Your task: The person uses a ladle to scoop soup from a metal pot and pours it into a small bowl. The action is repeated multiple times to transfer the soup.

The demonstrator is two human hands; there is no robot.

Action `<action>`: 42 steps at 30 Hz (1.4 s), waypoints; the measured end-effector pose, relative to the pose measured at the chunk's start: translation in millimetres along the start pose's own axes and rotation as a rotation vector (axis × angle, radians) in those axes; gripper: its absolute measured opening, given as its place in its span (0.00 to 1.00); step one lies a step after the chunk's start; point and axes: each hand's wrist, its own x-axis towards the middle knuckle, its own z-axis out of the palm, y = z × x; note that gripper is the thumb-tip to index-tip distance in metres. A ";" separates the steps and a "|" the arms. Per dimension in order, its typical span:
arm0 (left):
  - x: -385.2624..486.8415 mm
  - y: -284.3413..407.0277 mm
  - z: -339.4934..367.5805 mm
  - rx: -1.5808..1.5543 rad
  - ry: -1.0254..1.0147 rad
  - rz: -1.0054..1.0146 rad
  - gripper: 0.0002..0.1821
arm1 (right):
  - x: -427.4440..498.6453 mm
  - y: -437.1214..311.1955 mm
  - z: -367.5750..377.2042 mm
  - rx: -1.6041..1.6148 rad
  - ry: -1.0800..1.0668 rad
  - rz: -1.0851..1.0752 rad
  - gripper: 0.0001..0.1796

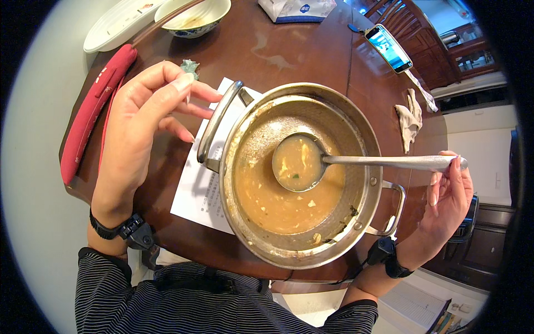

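Note:
A stainless steel pot (363, 121) holds brown soup (267, 204) with pale, egg-like shreds and some dark green bits stuck to its inner wall. My right hand (450, 196) pinches the end of a metal ladle (375, 162) between thumb and fingers. The ladle's bowl is full of soup with yellowish strands and hangs over the middle of the pot. My left hand (154, 100) holds nothing, fingers apart and slightly curled, beside the pot's left loop handle (217, 125). Whether its fingertips touch that handle I cannot tell.
Printed paper (196, 196) lies under the pot on the wooden table (308, 54). Left of it rests a red cloth pouch (94, 112). A patterned bowl (196, 21), white dish (117, 25), tissue pack (296, 10), lit phone (389, 48) and beige cloth (409, 119) stand around.

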 end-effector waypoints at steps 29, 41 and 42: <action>1.5 -5.0 0.2 0.013 0.014 0.064 0.09 | -57.7 -36.4 14.3 -0.224 -0.040 -0.218 0.19; 1.7 -6.4 -1.3 0.032 0.004 0.066 0.11 | -82.3 -60.1 15.4 -0.223 -0.373 -0.206 0.20; 2.3 -6.4 -1.4 0.034 0.000 0.068 0.11 | -85.6 -57.9 14.4 -0.624 -0.130 -0.528 0.19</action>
